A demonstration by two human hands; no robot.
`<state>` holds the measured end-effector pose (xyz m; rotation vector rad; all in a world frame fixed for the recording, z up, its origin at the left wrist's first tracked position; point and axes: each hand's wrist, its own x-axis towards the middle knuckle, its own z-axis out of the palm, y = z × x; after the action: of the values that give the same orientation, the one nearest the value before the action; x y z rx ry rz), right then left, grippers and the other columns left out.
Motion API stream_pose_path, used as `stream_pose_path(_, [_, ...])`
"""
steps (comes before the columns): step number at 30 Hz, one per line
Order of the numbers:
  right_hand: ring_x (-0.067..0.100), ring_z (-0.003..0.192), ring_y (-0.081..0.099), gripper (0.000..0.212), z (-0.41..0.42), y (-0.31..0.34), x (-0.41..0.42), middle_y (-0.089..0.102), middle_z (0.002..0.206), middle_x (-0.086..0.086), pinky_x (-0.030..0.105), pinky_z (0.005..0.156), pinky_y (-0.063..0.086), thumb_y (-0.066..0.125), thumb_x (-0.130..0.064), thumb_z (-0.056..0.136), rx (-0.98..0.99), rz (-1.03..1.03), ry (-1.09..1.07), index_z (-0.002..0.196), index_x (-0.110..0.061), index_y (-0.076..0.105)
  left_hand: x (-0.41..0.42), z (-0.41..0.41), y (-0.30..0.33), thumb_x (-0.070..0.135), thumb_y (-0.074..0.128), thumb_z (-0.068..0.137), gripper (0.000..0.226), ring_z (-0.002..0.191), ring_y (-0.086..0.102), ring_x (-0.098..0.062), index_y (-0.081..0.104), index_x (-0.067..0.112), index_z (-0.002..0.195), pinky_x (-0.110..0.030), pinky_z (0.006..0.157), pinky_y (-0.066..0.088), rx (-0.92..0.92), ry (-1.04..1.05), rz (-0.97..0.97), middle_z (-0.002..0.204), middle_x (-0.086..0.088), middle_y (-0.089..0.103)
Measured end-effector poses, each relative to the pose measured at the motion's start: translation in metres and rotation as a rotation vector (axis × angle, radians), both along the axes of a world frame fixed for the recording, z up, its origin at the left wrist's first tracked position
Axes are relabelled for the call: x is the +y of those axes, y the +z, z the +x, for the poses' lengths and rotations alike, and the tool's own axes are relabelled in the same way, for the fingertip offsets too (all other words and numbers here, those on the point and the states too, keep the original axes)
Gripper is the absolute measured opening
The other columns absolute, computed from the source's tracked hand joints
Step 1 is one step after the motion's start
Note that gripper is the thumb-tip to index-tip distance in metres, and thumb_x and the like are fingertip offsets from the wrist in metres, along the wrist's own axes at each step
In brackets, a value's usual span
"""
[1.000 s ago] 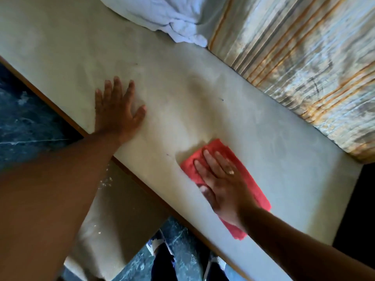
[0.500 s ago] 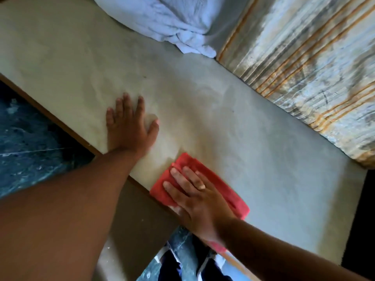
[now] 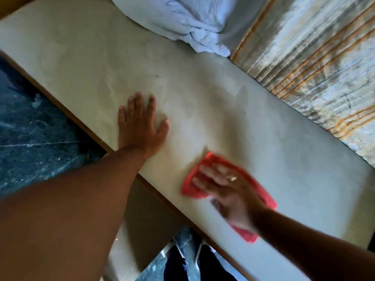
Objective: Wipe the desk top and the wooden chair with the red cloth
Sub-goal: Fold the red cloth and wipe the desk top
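The pale, dusty desk top [image 3: 233, 102] runs diagonally from upper left to lower right, with a brown wooden front edge. My right hand [image 3: 227, 189] lies flat and blurred on the red cloth [image 3: 190, 185], pressing it to the desk near the front edge. The cloth spreads out from under the palm toward the wrist. My left hand [image 3: 140, 126] rests flat on the bare desk, fingers spread, a little to the left of the cloth. No wooden chair is in view.
A crumpled white cloth [image 3: 186, 23] lies at the back of the desk. A rusty corrugated metal sheet [image 3: 316, 63] stands along the far edge. Dark speckled floor [image 3: 34, 138] shows at the left, and the desk's side panel [image 3: 146, 220] drops below the front edge.
My right hand slid the red cloth toward the front edge and left, then back onto the desk slightly right. The view shifted, so my left hand appears lower and more central.
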<state>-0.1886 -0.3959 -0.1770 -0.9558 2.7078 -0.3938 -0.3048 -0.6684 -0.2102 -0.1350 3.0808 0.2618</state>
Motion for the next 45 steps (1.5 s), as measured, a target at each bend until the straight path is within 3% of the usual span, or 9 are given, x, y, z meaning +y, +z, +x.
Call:
stream_pose_path(4, [0.028,0.138,0.039,0.050,-0.078,-0.003,-0.022,0.040,0.153,0.006,0.045,0.113,0.032,0.057,-0.037,0.093,0.076,0.043,-0.469,0.142,-0.031,0.049,-0.001,-0.001,0.001,0.058,0.028,0.089,0.080,0.151,0.012,-0.035,0.015,0.020,0.158,-0.053,0.121,0.007,-0.019,0.004,-0.027,0.164,-0.019,0.012])
stream_pose_path(13, [-0.001,0.137,0.035,0.045,-0.009,0.002,0.025,0.038,0.146,-0.022,0.025,0.110,0.029,0.046,-0.023,0.097,0.064,-0.162,-0.072,0.136,-0.044,0.047,0.000,-0.002,0.003,0.060,0.025,0.089,0.079,0.152,0.008,-0.033,0.012,0.023,0.158,-0.050,0.122,0.006,-0.031,-0.011,-0.028,0.165,-0.017,0.008])
stream_pose_path(18, [0.036,0.128,0.045,0.045,-0.085,-0.009,0.026,0.046,0.145,0.011,0.045,0.110,0.032,0.057,-0.033,0.093,0.140,0.018,-0.638,0.138,-0.030,0.054,0.000,-0.001,0.003,0.058,0.027,0.094,0.076,0.152,0.008,-0.034,0.010,0.022,0.158,-0.051,0.122,0.006,-0.035,-0.016,-0.066,0.165,-0.017,0.007])
stream_pose_path(23, [0.024,0.126,0.048,0.052,0.040,-0.006,0.041,0.046,0.143,-0.002,0.046,0.101,0.045,0.053,-0.042,0.088,0.030,-0.039,-0.171,0.139,-0.043,0.044,0.007,0.002,0.010,0.054,0.028,0.097,0.075,0.152,0.002,-0.035,0.003,0.020,0.159,-0.054,0.121,0.004,-0.094,-0.014,-0.105,0.166,-0.017,0.001])
stream_pose_path(29, [0.032,0.119,0.055,0.042,-0.064,0.000,0.061,0.055,0.135,0.006,0.044,0.098,0.043,0.062,-0.029,0.090,0.201,-0.036,-0.615,0.132,-0.030,0.061,0.006,0.001,0.006,0.058,0.025,0.097,0.073,0.152,0.003,-0.034,0.004,0.024,0.158,-0.055,0.121,0.004,-0.074,0.019,-0.106,0.166,-0.014,0.002])
stream_pose_path(32, [0.006,0.115,0.050,0.038,-0.009,-0.009,0.016,0.049,0.128,-0.023,0.035,0.094,0.043,0.052,-0.028,0.094,0.081,-0.174,-0.355,0.129,-0.041,0.056,0.003,-0.002,0.004,0.059,0.028,0.096,0.074,0.152,0.005,-0.033,0.008,0.025,0.158,-0.054,0.121,0.006,-0.070,0.018,-0.088,0.166,-0.014,0.005])
stream_pose_path(36, [0.027,0.113,0.057,0.045,0.021,-0.003,0.070,0.057,0.130,0.002,0.039,0.098,0.041,0.062,-0.030,0.086,0.079,-0.146,-0.117,0.130,-0.036,0.061,0.002,-0.002,0.002,0.063,0.021,0.090,0.078,0.151,0.010,-0.035,0.012,0.024,0.158,-0.055,0.119,0.008,-0.051,0.011,-0.086,0.165,-0.015,0.010])
stream_pose_path(41, [0.038,0.107,0.054,0.040,-0.050,-0.003,0.055,0.055,0.128,0.012,0.046,0.097,0.040,0.057,-0.039,0.090,0.156,0.009,-0.543,0.129,-0.031,0.062,-0.003,-0.003,0.000,0.065,0.018,0.089,0.080,0.150,0.013,-0.036,0.013,0.025,0.157,-0.056,0.118,0.011,-0.025,0.008,-0.077,0.165,-0.016,0.013])
stream_pose_path(45, [0.034,0.099,0.059,0.045,-0.008,0.004,0.074,0.058,0.124,0.009,0.041,0.086,0.046,0.070,-0.031,0.081,0.087,-0.047,-0.175,0.125,-0.033,0.064,-0.001,-0.001,0.001,0.066,0.019,0.087,0.082,0.151,0.011,-0.035,0.014,0.024,0.157,-0.055,0.119,0.010,-0.030,0.011,-0.055,0.165,-0.015,0.012])
